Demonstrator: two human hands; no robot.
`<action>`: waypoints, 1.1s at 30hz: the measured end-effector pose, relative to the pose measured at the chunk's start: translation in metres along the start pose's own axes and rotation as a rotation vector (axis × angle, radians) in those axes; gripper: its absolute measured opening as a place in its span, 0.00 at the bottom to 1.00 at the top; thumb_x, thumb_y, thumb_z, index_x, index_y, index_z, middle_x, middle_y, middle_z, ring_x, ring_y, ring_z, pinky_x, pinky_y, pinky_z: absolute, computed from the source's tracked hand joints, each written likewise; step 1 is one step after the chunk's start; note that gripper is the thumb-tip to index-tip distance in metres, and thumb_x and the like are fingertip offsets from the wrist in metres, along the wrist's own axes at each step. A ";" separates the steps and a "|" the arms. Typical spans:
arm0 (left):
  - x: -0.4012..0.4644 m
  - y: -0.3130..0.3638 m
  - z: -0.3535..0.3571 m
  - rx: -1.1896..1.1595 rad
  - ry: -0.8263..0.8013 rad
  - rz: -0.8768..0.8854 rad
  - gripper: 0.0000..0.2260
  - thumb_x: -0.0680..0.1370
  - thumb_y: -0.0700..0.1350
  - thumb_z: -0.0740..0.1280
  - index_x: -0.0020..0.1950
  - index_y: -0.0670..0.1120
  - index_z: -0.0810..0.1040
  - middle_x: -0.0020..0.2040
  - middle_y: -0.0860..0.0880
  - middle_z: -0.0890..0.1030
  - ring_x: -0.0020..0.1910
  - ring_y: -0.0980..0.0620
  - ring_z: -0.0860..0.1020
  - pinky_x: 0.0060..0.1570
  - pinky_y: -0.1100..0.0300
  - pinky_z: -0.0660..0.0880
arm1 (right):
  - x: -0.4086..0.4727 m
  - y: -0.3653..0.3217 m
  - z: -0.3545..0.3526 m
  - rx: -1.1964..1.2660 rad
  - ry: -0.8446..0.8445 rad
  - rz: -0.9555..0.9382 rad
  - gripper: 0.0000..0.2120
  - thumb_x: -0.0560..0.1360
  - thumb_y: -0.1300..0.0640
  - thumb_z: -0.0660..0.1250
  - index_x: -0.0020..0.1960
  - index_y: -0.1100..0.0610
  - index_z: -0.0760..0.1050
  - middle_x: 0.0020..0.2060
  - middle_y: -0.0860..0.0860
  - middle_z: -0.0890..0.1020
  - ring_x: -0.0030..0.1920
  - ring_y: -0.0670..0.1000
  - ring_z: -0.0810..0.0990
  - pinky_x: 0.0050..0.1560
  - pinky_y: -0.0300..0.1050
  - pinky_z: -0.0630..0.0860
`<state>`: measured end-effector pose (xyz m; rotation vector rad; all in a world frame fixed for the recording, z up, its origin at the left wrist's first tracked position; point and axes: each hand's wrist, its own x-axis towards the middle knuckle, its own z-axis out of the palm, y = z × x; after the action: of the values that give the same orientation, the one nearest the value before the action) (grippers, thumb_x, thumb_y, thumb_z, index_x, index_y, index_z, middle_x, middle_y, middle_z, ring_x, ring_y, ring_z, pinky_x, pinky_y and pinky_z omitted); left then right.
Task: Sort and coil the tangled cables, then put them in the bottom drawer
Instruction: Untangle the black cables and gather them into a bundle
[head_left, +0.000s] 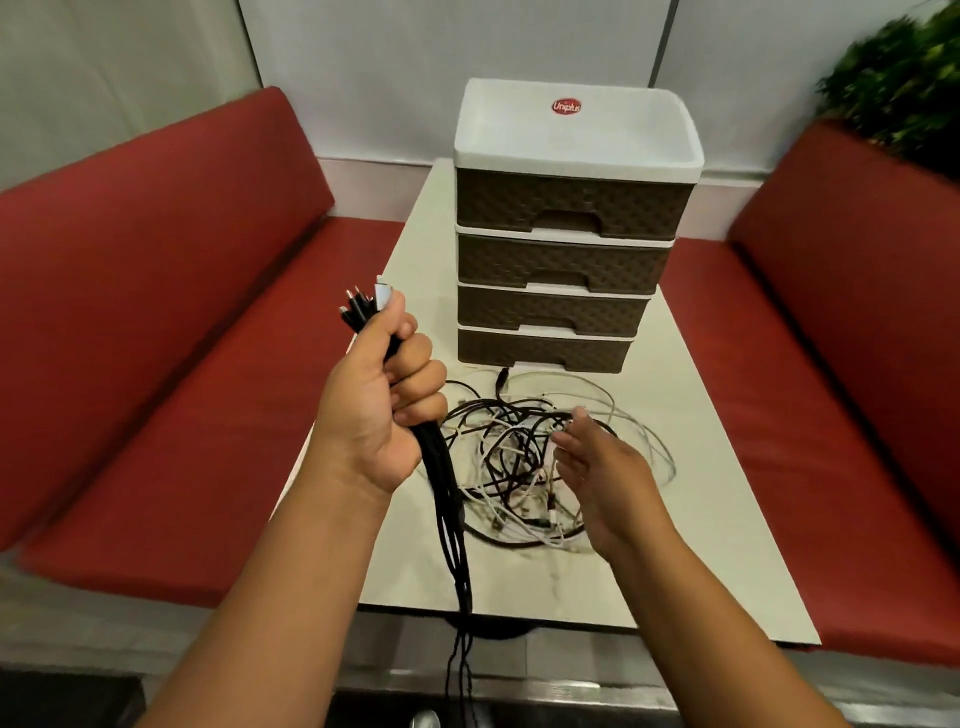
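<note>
Four drawers (561, 312) closed, left hand (379, 410) gripping black cables (447, 499), tangle (530, 457) on table (701, 467)

Red benches (156, 322), white table (701, 467)

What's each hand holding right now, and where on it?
The left hand grips a bundle of black cables just below their plugs. The right hand holds nothing, open over the tangle.

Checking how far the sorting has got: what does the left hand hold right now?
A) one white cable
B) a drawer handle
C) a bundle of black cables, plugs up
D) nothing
C: the left hand grips a bundle of black cables, plug ends above the fist and the rest hanging past the table edge.
</note>
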<state>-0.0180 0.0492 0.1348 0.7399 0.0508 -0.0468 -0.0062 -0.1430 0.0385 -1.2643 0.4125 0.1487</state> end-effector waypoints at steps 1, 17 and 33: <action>0.006 0.001 -0.002 0.005 0.001 -0.023 0.14 0.79 0.54 0.61 0.36 0.51 0.67 0.23 0.55 0.56 0.18 0.60 0.55 0.15 0.69 0.50 | 0.005 -0.007 0.003 0.069 -0.012 0.060 0.17 0.78 0.47 0.64 0.57 0.60 0.75 0.54 0.56 0.82 0.57 0.53 0.79 0.64 0.49 0.71; 0.075 0.023 -0.029 0.054 -0.095 -0.234 0.13 0.78 0.53 0.61 0.35 0.50 0.67 0.23 0.55 0.57 0.18 0.61 0.56 0.16 0.69 0.50 | 0.049 -0.083 0.022 -1.285 0.331 -0.317 0.13 0.80 0.52 0.60 0.50 0.62 0.76 0.43 0.62 0.82 0.45 0.64 0.81 0.43 0.51 0.74; 0.087 0.029 -0.039 0.034 -0.166 -0.342 0.15 0.80 0.55 0.59 0.36 0.50 0.67 0.23 0.55 0.58 0.18 0.61 0.56 0.17 0.68 0.49 | 0.083 -0.024 0.041 -2.004 0.162 -0.485 0.09 0.74 0.57 0.64 0.52 0.50 0.79 0.52 0.48 0.77 0.58 0.55 0.69 0.54 0.55 0.65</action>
<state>0.0696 0.0954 0.1201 0.7524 0.0176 -0.4356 0.0873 -0.1213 0.0381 -3.3122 -0.0828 -0.0098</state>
